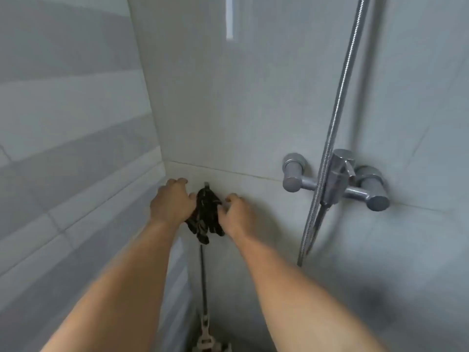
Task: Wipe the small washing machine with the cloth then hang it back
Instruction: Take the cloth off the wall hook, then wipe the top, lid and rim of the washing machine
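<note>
A dark, bunched cloth [206,215] hangs on a small metal wall hook [206,184] in the corner of a grey tiled shower. My left hand [172,201] is pressed against the cloth's left side, fingers reaching up toward the wall. My right hand [234,214] touches the cloth's right side with curled fingers. Both hands appear to grip the cloth's edges. The small washing machine is not in view.
A chrome shower mixer tap [335,180] sticks out of the wall to the right, with a metal hose [330,138] running up and down past it. A thin dark pole [203,275] stands below the cloth, ending in a pale fitting [205,336].
</note>
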Demonstrator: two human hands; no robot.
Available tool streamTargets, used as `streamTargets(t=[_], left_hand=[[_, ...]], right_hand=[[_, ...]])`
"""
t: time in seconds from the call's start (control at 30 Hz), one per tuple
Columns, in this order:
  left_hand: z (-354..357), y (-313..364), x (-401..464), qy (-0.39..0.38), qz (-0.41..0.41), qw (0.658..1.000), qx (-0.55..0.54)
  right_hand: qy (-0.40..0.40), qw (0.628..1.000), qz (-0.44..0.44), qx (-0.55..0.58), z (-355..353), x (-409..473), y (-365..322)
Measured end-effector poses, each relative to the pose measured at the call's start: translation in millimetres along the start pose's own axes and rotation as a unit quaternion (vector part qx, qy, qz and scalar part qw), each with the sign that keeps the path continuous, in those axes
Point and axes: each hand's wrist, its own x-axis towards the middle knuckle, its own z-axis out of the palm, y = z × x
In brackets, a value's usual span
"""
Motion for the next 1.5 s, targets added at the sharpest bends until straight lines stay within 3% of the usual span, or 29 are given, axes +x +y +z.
streamTargets(t=[0.13, 0.37, 0.57, 0.73, 0.83, 0.97, 1.13, 1.27, 1.43, 1.5], left_hand=[[48.6, -24.4, 12.1, -0.081, -0.027, 0.992, -0.097], [86.1, -44.2, 34.6, -0.074, -0.014, 0.973, -0.218], [60.6, -35.5, 31.3, -0.069, -0.041, 0.962, -0.262], [24.3, -24.8, 14.9, -0.088, 0.0, 0.961, -0.263], [32.2, -37.6, -5.7, -0.153, 0.014, 0.959, -0.237], [93.2, -70.2, -61.5, -0.276, -0.001, 0.941, -0.197], [218.1, -117.3, -170.2, -0.374, -0.076, 0.901, -0.209], [297.1, -124.7, -266.8, -0.433, -0.118, 0.846, -0.289], [322.9, -93.6, -365.6, -0.52, -0.14, 0.706, -0.459], [314.9, -77.8, -396.5, -0.536, -0.096, 0.687, -0.482]], right_hand=[[0.015, 0.998, 0.052, 0.023, 46.0, 2.3, 23.7], [0.047, 0.992, 0.046, 0.107, 80.8, 12.8, 38.8], [0.119, 0.95, 0.089, 0.274, 47.9, 16.8, 26.8], [0.135, 0.922, 0.102, 0.348, 9.5, 14.5, 28.1], [0.113, 0.931, 0.11, 0.33, 2.2, -7.3, 50.6], [0.069, 0.949, 0.116, 0.284, 24.0, -63.0, 104.2], [-0.027, 0.962, 0.142, 0.23, 83.2, -138.0, 197.0], [-0.148, 0.958, 0.121, 0.214, 94.3, -198.4, 245.4], [-0.246, 0.962, 0.089, 0.077, 51.1, -266.7, 257.8], [-0.25, 0.962, 0.086, 0.075, 21.5, -296.6, 251.5]])
